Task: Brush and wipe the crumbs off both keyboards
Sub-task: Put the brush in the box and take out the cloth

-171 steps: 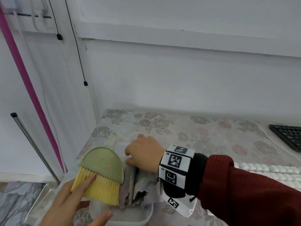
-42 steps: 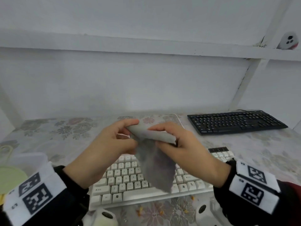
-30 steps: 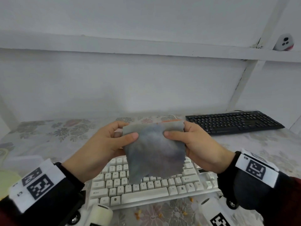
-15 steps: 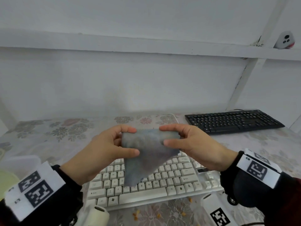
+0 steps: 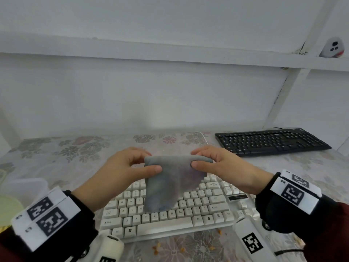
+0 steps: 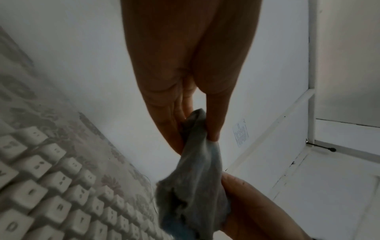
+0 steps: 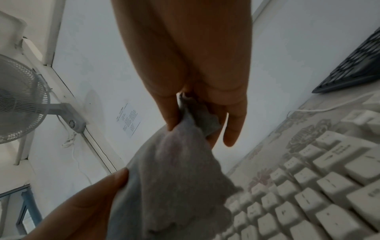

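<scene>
Both hands hold a grey cloth [image 5: 171, 184] in the air above the white keyboard [image 5: 170, 210]. My left hand [image 5: 132, 167] pinches its upper left corner between thumb and fingers, and my right hand [image 5: 213, 163] pinches the upper right corner. The cloth [image 6: 195, 186] hangs down folded, its lower tip over the letter keys; the right wrist view shows the same cloth [image 7: 174, 186] and white keyboard [image 7: 308, 194]. A black keyboard [image 5: 272, 141] lies at the back right. Orange crumbs [image 5: 181, 248] dot the tablecloth in front of the white keyboard.
A floral tablecloth [image 5: 75, 148] covers the table against a white wall. At the left edge stands a white tub [image 5: 24, 188] beside the green brush [image 5: 9, 208]. A white cable [image 5: 204, 138] runs behind the white keyboard. A fan [image 7: 18, 100] is mounted on the wall.
I turned from the tub at the left, carrying the cloth to the white keyboard. In the last second both hands have refolded the cloth and lowered it slightly.
</scene>
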{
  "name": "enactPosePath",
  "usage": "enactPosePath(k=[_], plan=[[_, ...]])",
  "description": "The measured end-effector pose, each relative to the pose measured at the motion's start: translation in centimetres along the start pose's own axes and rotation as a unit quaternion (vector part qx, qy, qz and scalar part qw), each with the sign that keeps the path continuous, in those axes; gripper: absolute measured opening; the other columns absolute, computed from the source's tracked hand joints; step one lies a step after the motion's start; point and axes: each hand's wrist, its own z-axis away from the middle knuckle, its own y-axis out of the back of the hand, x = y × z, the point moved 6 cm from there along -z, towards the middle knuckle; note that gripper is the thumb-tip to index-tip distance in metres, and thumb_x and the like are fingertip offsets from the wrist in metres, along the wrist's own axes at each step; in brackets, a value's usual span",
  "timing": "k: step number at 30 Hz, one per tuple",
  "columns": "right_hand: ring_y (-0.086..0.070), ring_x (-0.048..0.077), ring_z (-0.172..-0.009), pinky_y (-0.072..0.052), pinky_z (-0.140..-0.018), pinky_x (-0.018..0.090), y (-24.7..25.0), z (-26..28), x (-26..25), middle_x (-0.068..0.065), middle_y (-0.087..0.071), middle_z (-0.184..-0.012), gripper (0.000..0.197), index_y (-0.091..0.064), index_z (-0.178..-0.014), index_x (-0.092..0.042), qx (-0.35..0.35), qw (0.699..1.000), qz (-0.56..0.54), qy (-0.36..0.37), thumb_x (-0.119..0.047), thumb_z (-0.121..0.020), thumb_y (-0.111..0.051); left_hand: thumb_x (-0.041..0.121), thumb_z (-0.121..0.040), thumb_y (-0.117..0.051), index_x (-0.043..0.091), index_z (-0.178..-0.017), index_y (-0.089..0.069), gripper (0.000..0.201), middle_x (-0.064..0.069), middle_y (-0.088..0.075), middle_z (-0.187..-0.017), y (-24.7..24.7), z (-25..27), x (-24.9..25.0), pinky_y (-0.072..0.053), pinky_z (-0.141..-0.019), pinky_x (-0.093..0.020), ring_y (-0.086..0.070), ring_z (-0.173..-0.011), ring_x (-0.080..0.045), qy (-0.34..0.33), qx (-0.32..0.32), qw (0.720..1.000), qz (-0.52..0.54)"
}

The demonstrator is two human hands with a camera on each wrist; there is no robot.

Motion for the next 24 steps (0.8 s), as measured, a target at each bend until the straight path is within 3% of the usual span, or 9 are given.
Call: enactPosePath(k=[3, 6, 8, 10, 13, 16, 19, 21, 24], plan=[[-0.055, 0.01, -0.073, -0.044, -0.072, 0.023, -0.2, -0.1, 0.5, 0.004, -0.06, -0.079, 0.018, -0.062, -0.095, 0.005, -0.004, 0.998, -0.055, -0.02, -0.012, -0.093, -0.057, 0.021, -0.068, -0.083, 0.007, -0.098, -0.064, 0.038, -0.013, -0.071, -0.093, -0.5, 0.1, -0.1, -0.055, -0.071, -0.019, -0.069, -0.086, -0.023, 0.02, -0.033, 0.991, 0.128], [-0.057, 0.01, -0.066, -0.05, -0.062, 0.025, -0.2, -0.3, 1.4, 0.003, -0.059, -0.077, 0.017, -0.059, -0.109, -0.005, 0.028, 0.988, -0.143, -0.051, -0.011, -0.093, -0.057, 0.015, -0.061, -0.083, 0.019, -0.112, -0.056, 0.058, -0.012, -0.069, -0.099, -0.7, 0.1, -0.4, -0.058, -0.073, -0.026, -0.07, -0.087, -0.027, 0.038, -0.034, 0.981, 0.185], [-0.05, 0.009, -0.054, -0.047, -0.055, 0.026, -0.2, -0.2, 1.8, 0.001, -0.051, -0.067, 0.021, -0.053, -0.114, -0.014, 0.036, 0.978, -0.194, -0.066, -0.009, -0.093, -0.056, 0.001, -0.073, -0.077, 0.026, -0.111, -0.053, 0.051, -0.012, -0.065, -0.103, -0.7, 0.1, -0.4, -0.058, -0.073, -0.028, -0.069, -0.087, -0.028, 0.037, -0.025, 0.983, 0.18], [-0.043, 0.01, -0.053, -0.043, -0.053, 0.026, -0.3, -0.1, 1.7, 0.002, -0.045, -0.067, 0.018, -0.055, -0.109, -0.016, 0.031, 0.971, -0.23, -0.06, -0.005, -0.095, -0.052, -0.002, -0.083, -0.064, 0.021, -0.104, -0.057, 0.032, -0.015, -0.064, -0.105, -0.9, 0.3, -0.1, -0.057, -0.072, -0.025, -0.069, -0.085, -0.027, 0.015, -0.029, 0.987, 0.157], [-0.051, 0.011, -0.064, -0.045, -0.058, 0.023, -0.7, 0.0, 1.4, 0.002, -0.056, -0.076, 0.015, -0.064, -0.099, -0.012, 0.026, 0.966, -0.249, -0.058, -0.003, -0.093, -0.053, 0.004, -0.085, -0.062, 0.016, -0.095, -0.064, 0.016, -0.013, -0.07, -0.097, -1.2, 0.6, 0.1, -0.053, -0.067, -0.015, -0.071, -0.081, -0.019, 0.008, -0.025, 0.992, 0.123], [-0.061, 0.011, -0.076, -0.051, -0.068, 0.022, -1.0, 0.1, 1.5, 0.005, -0.065, -0.092, 0.027, -0.065, -0.105, -0.011, 0.023, 0.976, -0.208, -0.063, 0.002, -0.081, -0.067, 0.01, -0.073, -0.076, 0.023, -0.1, -0.061, 0.034, -0.013, -0.068, -0.092, -1.3, 0.5, 0.0, -0.052, -0.06, -0.016, -0.069, -0.072, -0.018, 0.03, -0.011, 0.996, 0.08], [-0.059, 0.001, -0.064, -0.049, -0.062, 0.014, -1.1, 0.3, 1.2, 0.002, -0.064, -0.082, 0.043, -0.064, -0.11, -0.013, 0.023, 0.991, -0.114, -0.06, 0.007, -0.073, -0.074, 0.011, -0.065, -0.084, 0.031, -0.103, -0.056, 0.051, -0.008, -0.058, -0.106, -1.3, 0.5, -0.1, -0.052, -0.058, -0.017, -0.064, -0.077, -0.017, 0.025, 0.007, 0.999, -0.018], [-0.057, -0.005, -0.059, -0.046, -0.058, 0.011, -0.9, 0.4, 0.7, -0.004, -0.061, -0.077, 0.039, -0.066, -0.103, -0.016, 0.026, 0.997, -0.067, -0.042, 0.007, -0.072, -0.074, 0.011, -0.065, -0.084, 0.034, -0.102, -0.055, 0.052, -0.003, -0.055, -0.107, -1.2, 0.6, 0.1, -0.054, -0.061, -0.021, -0.064, -0.084, -0.018, 0.007, 0.011, 0.998, -0.063], [-0.055, 0.003, -0.062, -0.046, -0.058, 0.015, -1.0, 0.5, 0.2, 0.0, -0.063, -0.076, 0.023, -0.069, -0.09, -0.016, 0.014, 0.999, -0.035, -0.013, 0.004, -0.078, -0.069, 0.013, -0.068, -0.081, 0.037, -0.096, -0.058, 0.044, 0.006, -0.058, -0.097, -1.0, 0.7, 0.4, -0.054, -0.068, -0.023, -0.063, -0.079, -0.011, -0.021, 0.029, 0.992, -0.117]])
